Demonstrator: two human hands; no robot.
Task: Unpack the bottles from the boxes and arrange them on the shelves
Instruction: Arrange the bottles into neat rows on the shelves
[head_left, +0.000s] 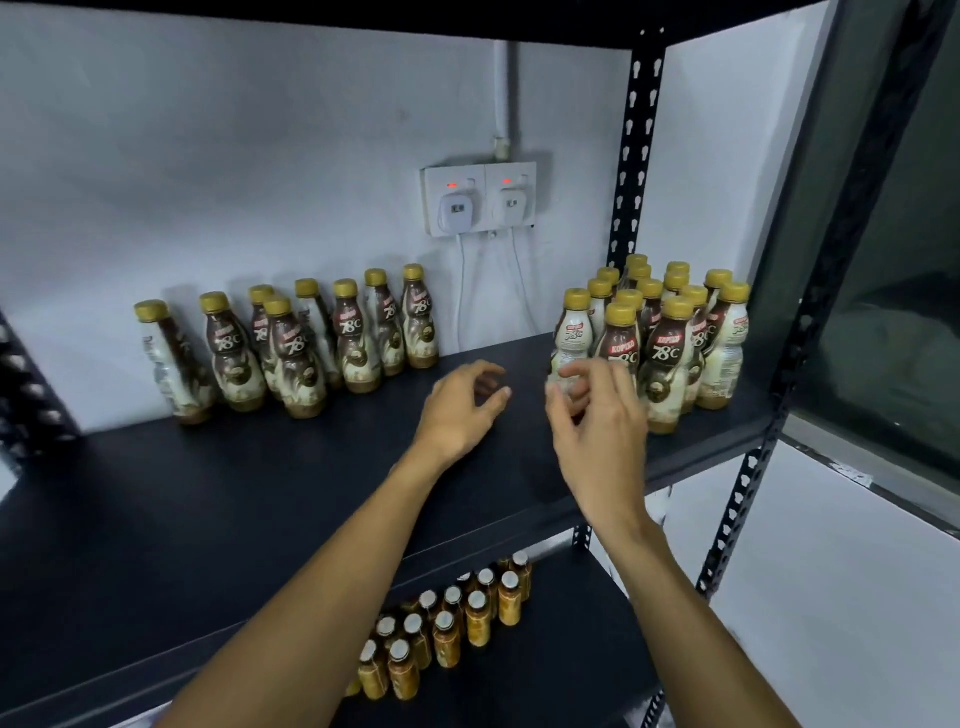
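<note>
Two groups of gold-capped bottles (358, 338) stand upright on the dark shelf (208, 493): a loose row (291, 353) at the left by the wall (234, 156), a tight cluster (670, 343) at the right. We hold our left hand (460, 410) over the middle, fingers loosely curled round nothing, and our right hand (597, 431), fingers relaxed and empty, just before the cluster's nearest bottle (571, 332). Smaller amber bottles (447, 629) stand on the shelf below (561, 660).

Head cam, fwd-down, close on shelf (208, 493)
</note>
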